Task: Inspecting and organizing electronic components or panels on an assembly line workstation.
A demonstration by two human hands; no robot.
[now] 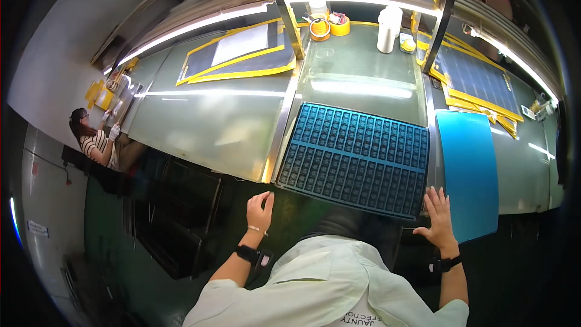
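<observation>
A dark sheet with blue bars (363, 158), covered in rows of small square cells, lies slightly askew on the glass-like tabletop in front of me. Its near edge reaches the front of the table. My right hand (439, 217) is open beside its near right corner, fingers spread and nothing held. Just right of that hand lies a plain blue sheet (469, 163), whose near end hangs past the table edge. My left hand (259, 211) is in the air off the table's front, left of the celled sheet. Its fingers are curled together, with no object visible in them.
At the back stand a white bottle (388, 29) and rolls of yellow tape (339, 25). Yellow-edged panels (242, 54) lie at left, more (475, 79) at right. Metal posts (283, 12) and light tubes cross above. A seated person (100, 145) works at far left.
</observation>
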